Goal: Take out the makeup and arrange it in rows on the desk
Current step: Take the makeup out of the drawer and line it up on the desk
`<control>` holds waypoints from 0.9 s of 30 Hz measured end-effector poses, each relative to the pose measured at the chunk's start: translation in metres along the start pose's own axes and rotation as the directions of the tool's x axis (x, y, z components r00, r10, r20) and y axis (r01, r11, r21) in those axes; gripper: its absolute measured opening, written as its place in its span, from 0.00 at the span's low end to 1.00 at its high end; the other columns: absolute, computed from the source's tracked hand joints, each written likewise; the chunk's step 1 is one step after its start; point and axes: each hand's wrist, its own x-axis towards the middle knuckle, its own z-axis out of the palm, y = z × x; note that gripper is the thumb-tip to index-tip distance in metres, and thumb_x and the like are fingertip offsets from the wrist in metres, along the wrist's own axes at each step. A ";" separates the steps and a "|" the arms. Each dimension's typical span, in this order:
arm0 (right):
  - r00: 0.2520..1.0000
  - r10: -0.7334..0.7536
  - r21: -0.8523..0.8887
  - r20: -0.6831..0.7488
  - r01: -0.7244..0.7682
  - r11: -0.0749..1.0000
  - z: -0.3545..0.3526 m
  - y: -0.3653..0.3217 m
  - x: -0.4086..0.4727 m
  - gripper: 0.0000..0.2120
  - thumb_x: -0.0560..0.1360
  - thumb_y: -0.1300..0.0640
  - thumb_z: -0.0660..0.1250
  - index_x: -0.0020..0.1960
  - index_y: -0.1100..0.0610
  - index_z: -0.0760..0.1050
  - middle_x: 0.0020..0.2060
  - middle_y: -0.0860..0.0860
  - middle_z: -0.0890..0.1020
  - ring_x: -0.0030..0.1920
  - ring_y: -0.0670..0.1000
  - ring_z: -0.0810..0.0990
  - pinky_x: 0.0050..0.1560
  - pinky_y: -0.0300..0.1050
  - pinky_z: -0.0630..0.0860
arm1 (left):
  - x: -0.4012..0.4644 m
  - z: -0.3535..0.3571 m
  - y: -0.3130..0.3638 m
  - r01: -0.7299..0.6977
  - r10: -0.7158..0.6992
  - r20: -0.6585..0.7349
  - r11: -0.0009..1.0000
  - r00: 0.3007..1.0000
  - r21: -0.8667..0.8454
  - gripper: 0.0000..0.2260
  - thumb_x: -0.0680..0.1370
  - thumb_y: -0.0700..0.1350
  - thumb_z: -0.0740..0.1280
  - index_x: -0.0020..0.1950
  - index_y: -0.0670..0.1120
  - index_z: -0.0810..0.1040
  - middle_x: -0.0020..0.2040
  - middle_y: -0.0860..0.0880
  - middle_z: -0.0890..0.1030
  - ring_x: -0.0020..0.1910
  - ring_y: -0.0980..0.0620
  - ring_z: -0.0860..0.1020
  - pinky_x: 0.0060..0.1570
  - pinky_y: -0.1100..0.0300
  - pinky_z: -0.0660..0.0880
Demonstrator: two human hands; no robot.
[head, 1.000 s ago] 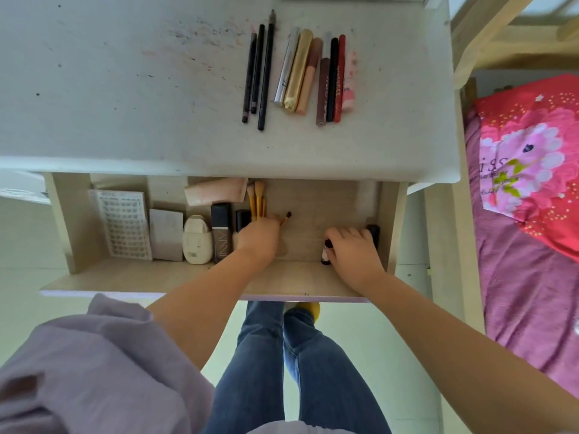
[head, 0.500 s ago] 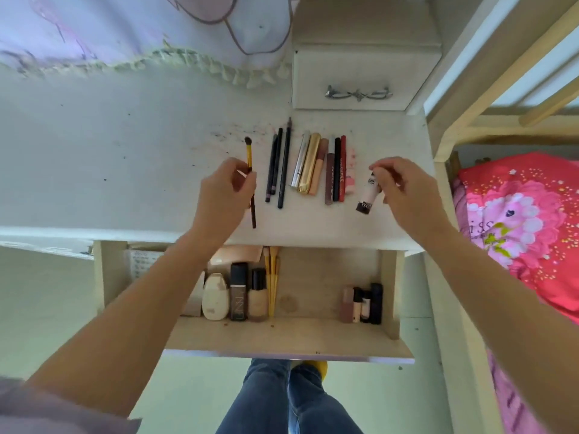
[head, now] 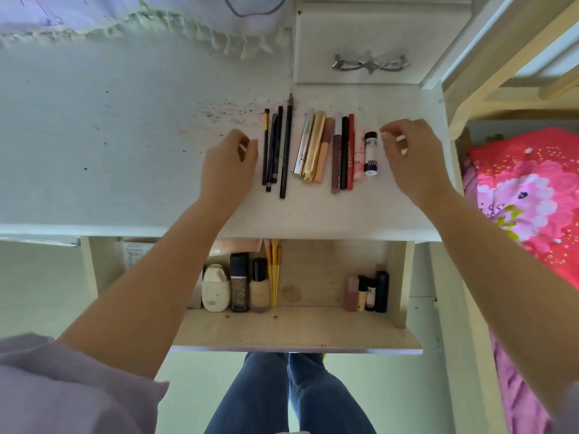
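On the white desk, both hands' fingers hover loosely curled, empty, flanking the makeup row.

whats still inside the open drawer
Inside the drawer: a white case, a black tube, a foundation bottle, yellow brushes, four small tubes. The desk top and left forearm hide its back-left part.

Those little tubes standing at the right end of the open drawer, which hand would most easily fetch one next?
Probably the right hand. It hangs empty over the row's right end beside the white tube, above the small tubes. The left hand sits farther left, near the brush.
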 end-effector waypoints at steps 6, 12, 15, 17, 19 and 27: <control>0.953 -0.181 0.068 0.244 0.170 0.983 0.005 0.015 -0.136 0.13 0.78 0.54 0.56 0.49 0.58 0.78 0.37 0.44 0.75 0.35 0.39 0.73 0.38 0.27 0.69 | -0.139 0.019 -0.028 -0.013 0.014 0.151 1.000 0.988 -0.009 0.07 0.80 0.47 0.58 0.45 0.49 0.73 0.32 0.55 0.73 0.29 0.61 0.71 0.31 0.69 0.67; 0.784 0.123 -0.286 0.608 0.072 0.956 0.053 0.070 -0.193 0.13 0.81 0.55 0.52 0.61 0.54 0.72 0.61 0.50 0.73 0.51 0.52 0.77 0.46 0.41 0.72 | -0.182 0.092 -0.065 0.178 -0.282 0.433 0.948 0.856 0.265 0.17 0.80 0.46 0.57 0.69 0.46 0.67 0.54 0.44 0.77 0.47 0.46 0.77 0.46 0.53 0.76; 0.757 0.135 -0.342 0.640 0.123 0.932 0.072 0.074 -0.187 0.16 0.81 0.57 0.54 0.67 0.56 0.67 0.65 0.53 0.69 0.57 0.55 0.75 0.51 0.48 0.76 | -0.169 0.111 -0.068 0.205 -0.331 0.450 0.930 0.830 0.306 0.17 0.80 0.45 0.57 0.69 0.43 0.64 0.54 0.42 0.76 0.48 0.45 0.76 0.43 0.54 0.73; 0.711 0.166 -0.401 0.683 0.176 0.899 0.080 0.072 -0.185 0.17 0.80 0.57 0.56 0.68 0.57 0.66 0.66 0.55 0.68 0.58 0.57 0.75 0.50 0.48 0.75 | -0.160 0.118 -0.068 0.229 -0.373 0.405 0.904 0.835 0.360 0.18 0.80 0.44 0.57 0.69 0.43 0.62 0.55 0.42 0.75 0.49 0.42 0.78 0.45 0.50 0.75; 0.695 0.190 -0.433 0.693 0.191 0.881 0.084 0.072 -0.185 0.15 0.80 0.58 0.57 0.65 0.58 0.68 0.64 0.56 0.68 0.56 0.58 0.76 0.47 0.49 0.75 | -0.155 0.123 -0.067 0.263 -0.406 0.346 0.881 0.846 0.393 0.18 0.80 0.43 0.56 0.70 0.43 0.60 0.55 0.41 0.76 0.49 0.40 0.78 0.45 0.47 0.76; 0.721 0.232 -0.259 0.653 -0.075 0.963 0.079 0.076 -0.183 0.15 0.81 0.59 0.57 0.66 0.56 0.71 0.64 0.54 0.69 0.50 0.55 0.78 0.51 0.40 0.76 | -0.149 0.135 -0.057 0.285 -0.470 0.289 0.816 0.834 0.503 0.20 0.80 0.37 0.55 0.72 0.40 0.56 0.57 0.41 0.77 0.51 0.41 0.79 0.46 0.49 0.74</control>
